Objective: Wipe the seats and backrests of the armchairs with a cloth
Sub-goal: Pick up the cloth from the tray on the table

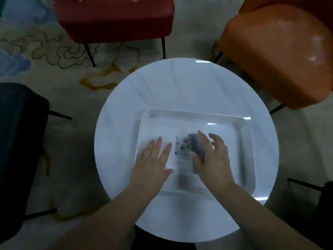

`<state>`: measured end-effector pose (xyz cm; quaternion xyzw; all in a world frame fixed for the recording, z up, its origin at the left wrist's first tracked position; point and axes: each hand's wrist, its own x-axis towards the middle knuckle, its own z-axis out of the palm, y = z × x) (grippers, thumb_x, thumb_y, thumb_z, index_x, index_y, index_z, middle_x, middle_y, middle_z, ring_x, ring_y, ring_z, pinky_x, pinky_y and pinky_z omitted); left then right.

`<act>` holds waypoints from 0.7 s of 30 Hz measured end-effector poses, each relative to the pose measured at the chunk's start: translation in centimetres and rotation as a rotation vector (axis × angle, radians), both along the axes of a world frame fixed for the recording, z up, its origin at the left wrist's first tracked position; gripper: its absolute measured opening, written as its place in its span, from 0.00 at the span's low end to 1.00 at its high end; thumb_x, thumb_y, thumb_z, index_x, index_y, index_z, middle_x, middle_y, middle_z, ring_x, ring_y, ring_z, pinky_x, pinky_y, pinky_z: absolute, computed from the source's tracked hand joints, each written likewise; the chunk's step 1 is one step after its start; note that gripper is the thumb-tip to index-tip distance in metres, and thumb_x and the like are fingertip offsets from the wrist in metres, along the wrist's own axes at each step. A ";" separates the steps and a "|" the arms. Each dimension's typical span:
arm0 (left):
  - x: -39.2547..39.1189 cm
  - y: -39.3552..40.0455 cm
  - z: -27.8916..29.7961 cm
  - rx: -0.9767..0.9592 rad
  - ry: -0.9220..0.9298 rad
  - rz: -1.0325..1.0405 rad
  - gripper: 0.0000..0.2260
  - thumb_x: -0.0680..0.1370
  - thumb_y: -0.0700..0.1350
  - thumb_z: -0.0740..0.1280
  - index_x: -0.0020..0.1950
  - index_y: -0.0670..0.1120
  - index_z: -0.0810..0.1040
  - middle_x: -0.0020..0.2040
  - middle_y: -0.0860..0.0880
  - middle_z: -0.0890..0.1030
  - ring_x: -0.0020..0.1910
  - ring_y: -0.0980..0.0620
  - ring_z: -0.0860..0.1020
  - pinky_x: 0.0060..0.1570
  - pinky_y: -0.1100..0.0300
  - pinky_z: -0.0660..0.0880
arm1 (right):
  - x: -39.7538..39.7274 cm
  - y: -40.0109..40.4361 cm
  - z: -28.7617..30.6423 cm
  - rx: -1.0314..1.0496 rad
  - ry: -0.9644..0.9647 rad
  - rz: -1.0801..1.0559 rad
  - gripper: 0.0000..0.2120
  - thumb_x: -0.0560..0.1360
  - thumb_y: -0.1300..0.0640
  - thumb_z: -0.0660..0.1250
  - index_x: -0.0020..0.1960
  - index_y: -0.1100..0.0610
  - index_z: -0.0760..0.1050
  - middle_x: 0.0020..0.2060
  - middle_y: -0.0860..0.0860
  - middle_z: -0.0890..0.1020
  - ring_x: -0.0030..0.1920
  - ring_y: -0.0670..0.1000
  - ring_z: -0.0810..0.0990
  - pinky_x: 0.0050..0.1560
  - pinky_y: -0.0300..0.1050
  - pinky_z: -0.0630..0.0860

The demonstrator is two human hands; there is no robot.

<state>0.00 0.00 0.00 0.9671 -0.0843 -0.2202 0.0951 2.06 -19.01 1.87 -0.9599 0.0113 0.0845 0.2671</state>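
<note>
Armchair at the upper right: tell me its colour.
Orange, with a glossy sheen; the armchair shows in the head view.
</note>
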 end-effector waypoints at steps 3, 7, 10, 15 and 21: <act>0.2 0.1 -0.9 0.023 0.038 -0.001 0.37 0.78 0.63 0.59 0.78 0.55 0.40 0.78 0.49 0.36 0.77 0.49 0.38 0.74 0.52 0.48 | 0.6 0.1 -1.1 -0.087 0.004 -0.027 0.29 0.76 0.45 0.65 0.74 0.44 0.61 0.67 0.55 0.63 0.62 0.57 0.66 0.60 0.53 0.71; 0.7 0.0 -1.5 0.037 0.018 -0.007 0.39 0.77 0.64 0.60 0.78 0.56 0.40 0.78 0.50 0.34 0.77 0.49 0.38 0.74 0.52 0.50 | 0.9 -0.1 -2.2 -0.092 -0.008 0.010 0.29 0.75 0.44 0.66 0.73 0.41 0.60 0.57 0.53 0.65 0.53 0.52 0.66 0.52 0.47 0.70; 0.8 0.0 -1.6 0.049 0.000 -0.003 0.39 0.76 0.64 0.61 0.78 0.56 0.41 0.78 0.50 0.36 0.77 0.49 0.39 0.73 0.52 0.52 | 1.2 -0.4 -2.6 -0.043 0.066 0.023 0.31 0.76 0.46 0.66 0.74 0.38 0.55 0.50 0.49 0.63 0.49 0.50 0.67 0.49 0.43 0.71; 1.1 0.2 -1.0 0.046 -0.013 -0.009 0.35 0.79 0.61 0.58 0.79 0.54 0.43 0.79 0.50 0.38 0.77 0.49 0.41 0.74 0.52 0.49 | 2.6 -0.4 -2.2 0.015 0.184 -0.012 0.30 0.75 0.53 0.67 0.73 0.39 0.57 0.48 0.51 0.67 0.45 0.53 0.73 0.46 0.46 0.75; 0.5 2.1 2.5 0.041 -0.107 -0.071 0.28 0.82 0.57 0.53 0.79 0.50 0.48 0.80 0.48 0.45 0.78 0.47 0.46 0.75 0.52 0.45 | 3.0 -0.7 1.2 0.200 0.284 -0.084 0.28 0.74 0.58 0.66 0.68 0.38 0.64 0.51 0.51 0.67 0.32 0.58 0.80 0.28 0.45 0.80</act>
